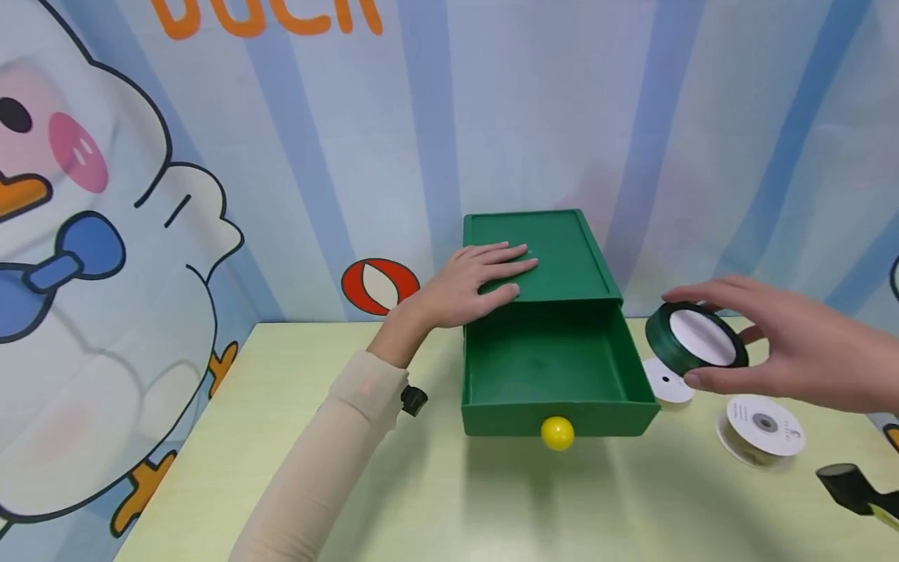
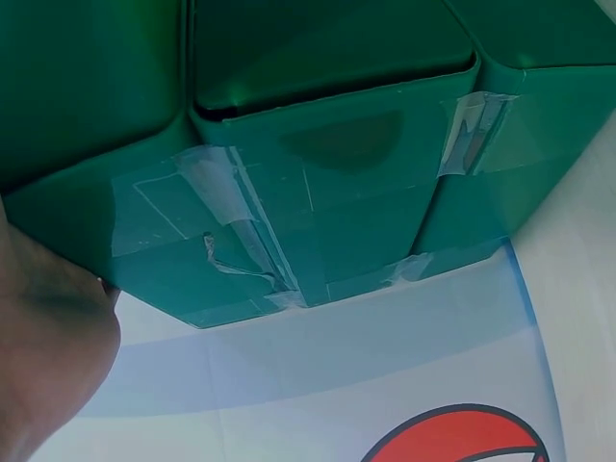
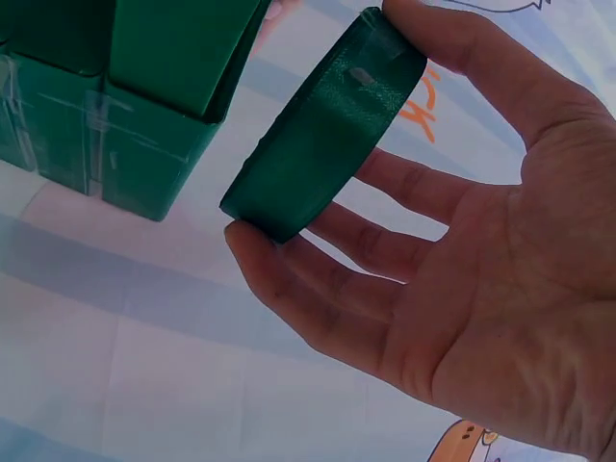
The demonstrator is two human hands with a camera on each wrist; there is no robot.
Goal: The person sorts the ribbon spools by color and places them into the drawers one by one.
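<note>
A green drawer box (image 1: 541, 254) stands on the table with its drawer (image 1: 544, 367) pulled out, and a round yellow knob (image 1: 558, 433) sits on the drawer's front. My left hand (image 1: 474, 285) rests on top of the box, fingers spread over the lid. To the right of the drawer, my right hand (image 1: 765, 339) holds a roll of dark green ribbon (image 1: 663, 343) raised above the table, thumb and fingers on its rim. The right wrist view shows the ribbon roll (image 3: 318, 135) pinched across its edge by the fingertips. Clear tape strips (image 2: 226, 207) mark the box's side in the left wrist view.
A white-sided ribbon spool (image 1: 765, 425) lies at the right of the pale table (image 1: 281, 437). Another white spool (image 1: 667, 382) lies beside the drawer, partly hidden by the held roll. Behind stands a striped cloth backdrop (image 1: 534, 101) with a cartoon duck.
</note>
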